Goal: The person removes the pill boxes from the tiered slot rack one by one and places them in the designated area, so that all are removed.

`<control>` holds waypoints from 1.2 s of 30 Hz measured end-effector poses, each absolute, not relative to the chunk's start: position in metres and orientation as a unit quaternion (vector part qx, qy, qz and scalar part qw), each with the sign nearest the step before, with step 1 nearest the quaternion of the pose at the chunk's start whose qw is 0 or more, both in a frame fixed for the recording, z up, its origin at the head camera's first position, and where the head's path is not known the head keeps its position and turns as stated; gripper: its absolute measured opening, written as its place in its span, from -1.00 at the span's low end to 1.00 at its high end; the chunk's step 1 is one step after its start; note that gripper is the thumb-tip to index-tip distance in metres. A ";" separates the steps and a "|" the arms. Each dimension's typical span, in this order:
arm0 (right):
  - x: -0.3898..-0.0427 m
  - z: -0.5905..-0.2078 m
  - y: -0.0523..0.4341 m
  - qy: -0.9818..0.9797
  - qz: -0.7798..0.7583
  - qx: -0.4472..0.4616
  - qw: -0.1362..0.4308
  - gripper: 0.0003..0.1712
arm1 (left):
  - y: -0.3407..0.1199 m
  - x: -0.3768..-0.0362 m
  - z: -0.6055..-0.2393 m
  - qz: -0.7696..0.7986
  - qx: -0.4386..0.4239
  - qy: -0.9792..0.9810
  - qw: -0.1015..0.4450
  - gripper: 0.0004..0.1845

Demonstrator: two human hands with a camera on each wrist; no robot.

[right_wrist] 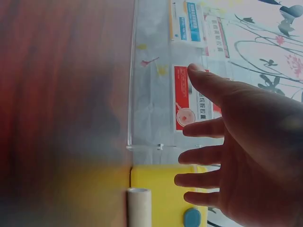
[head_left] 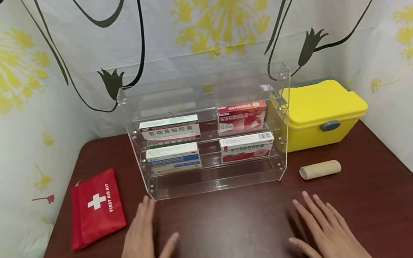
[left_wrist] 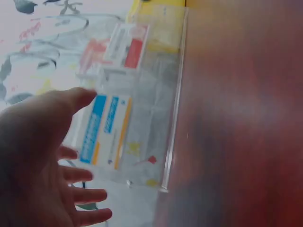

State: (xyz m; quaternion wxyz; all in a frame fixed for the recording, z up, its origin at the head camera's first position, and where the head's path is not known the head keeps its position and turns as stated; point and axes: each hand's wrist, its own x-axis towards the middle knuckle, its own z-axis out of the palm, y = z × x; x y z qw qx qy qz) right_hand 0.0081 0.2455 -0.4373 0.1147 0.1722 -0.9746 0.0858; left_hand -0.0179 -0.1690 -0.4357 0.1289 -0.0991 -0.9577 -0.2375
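Note:
Both hands hold nothing, their fingers extended over the table. My left hand (head_left: pixel 139 251) is between the red first aid pouch (head_left: pixel 96 208) and the clear acrylic rack (head_left: pixel 214 185), near the rack's left front corner. My right hand (head_left: pixel 326 233) lies in front of a tan roll (head_left: pixel 320 169), apart from it. On the rack's upper tier stand a white-and-green medicine box (head_left: pixel 170 132) and a red medicine box (head_left: pixel 242 118). Below them are a white, blue and orange box (left_wrist: pixel 106 130) and a white-and-red box (right_wrist: pixel 182 97).
A yellow case (head_left: pixel 324 108) with a grey latch stands at the right, close beside the rack and behind the roll. The dark reddish table (head_left: pixel 225 236) meets a patterned white curtain (head_left: pixel 161 34) at the back and on both sides.

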 end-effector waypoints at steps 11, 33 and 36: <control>-0.056 -0.367 0.245 -0.924 0.122 0.282 0.229 -0.29 | -0.190 -0.086 -0.443 -0.576 -0.009 -0.816 0.044 -0.14; -0.157 -0.339 0.229 -0.902 0.088 0.368 0.207 -0.39 | -0.183 -0.106 -0.467 -0.643 -0.007 -0.764 0.054 -0.27; -0.163 -0.337 0.229 -0.897 0.113 0.375 0.203 -0.46 | -0.184 -0.107 -0.468 -0.645 -0.011 -0.762 0.063 -0.28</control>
